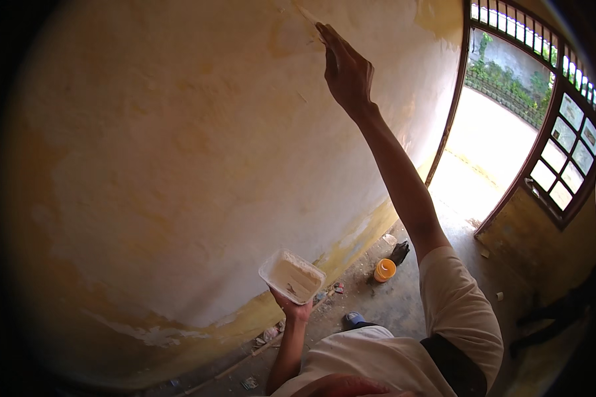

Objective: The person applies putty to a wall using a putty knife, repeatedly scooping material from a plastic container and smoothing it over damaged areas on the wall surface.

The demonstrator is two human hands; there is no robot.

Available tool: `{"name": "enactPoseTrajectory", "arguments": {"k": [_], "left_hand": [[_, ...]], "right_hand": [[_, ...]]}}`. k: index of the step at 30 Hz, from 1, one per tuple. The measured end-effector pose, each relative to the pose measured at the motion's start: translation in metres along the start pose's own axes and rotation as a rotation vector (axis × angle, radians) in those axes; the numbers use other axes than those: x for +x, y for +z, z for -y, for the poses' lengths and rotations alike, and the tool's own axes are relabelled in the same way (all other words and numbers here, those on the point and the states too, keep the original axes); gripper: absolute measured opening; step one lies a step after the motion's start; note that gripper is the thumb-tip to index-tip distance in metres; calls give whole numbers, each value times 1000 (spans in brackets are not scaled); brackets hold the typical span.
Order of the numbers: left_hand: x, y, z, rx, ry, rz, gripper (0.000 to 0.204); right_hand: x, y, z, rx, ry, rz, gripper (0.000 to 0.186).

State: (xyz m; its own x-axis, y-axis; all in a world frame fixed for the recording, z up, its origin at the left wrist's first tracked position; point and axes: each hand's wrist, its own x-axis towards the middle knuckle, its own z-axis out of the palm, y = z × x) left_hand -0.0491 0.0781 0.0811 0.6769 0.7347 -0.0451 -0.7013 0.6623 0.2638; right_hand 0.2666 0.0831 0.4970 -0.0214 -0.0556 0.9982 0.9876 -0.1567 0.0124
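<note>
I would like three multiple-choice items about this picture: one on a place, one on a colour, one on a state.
1. Where does the small orange jar stand?
A. on the floor near the wall's foot
B. in the left hand
C. on a window sill

2. What colour is the rectangular plastic tray of paste?
A. blue
B. white
C. black

3. How is the right hand?
A. hanging at the side
B. resting on the floor
C. raised, holding a thin tool against the pale plastered wall

Answers:
1 A: the jar sits on the grey floor below the doorway side.
2 B: the tray in the left hand is white.
3 C: the arm reaches up and the tool tip meets the wall.
</note>
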Motion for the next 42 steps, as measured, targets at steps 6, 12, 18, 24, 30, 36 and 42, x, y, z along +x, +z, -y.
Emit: {"name": "enactPoseTrajectory", "arguments": {"k": [6, 12, 18, 24, 30, 36, 42], "left_hand": [[-15, -28, -6, -53, 15, -28, 57], [-30, -29, -18, 6, -60, -21, 57], [-34, -48, -22, 19, -32, 3, 58], [-35, -66, -23, -20, -13, -34, 58], [-38, -65, -26, 35, -35, -17, 58], [-42, -52, -27, 35, -25, 7, 59], [-49, -53, -21, 46, 19, 0, 60]], "right_hand": [[-76, 50, 82, -76, -113, 57, 61], [-144, 5, 128, 197, -143, 257, 55], [-26, -14, 2, -104, 223, -95, 30], [-36, 49, 43, -386, 129, 176, 47], [-129, 35, 166, -16, -204, 294, 47], [-89, -1, 77, 149, -131, 51, 44], [-15, 14, -20, -210, 223, 132, 38]]}}
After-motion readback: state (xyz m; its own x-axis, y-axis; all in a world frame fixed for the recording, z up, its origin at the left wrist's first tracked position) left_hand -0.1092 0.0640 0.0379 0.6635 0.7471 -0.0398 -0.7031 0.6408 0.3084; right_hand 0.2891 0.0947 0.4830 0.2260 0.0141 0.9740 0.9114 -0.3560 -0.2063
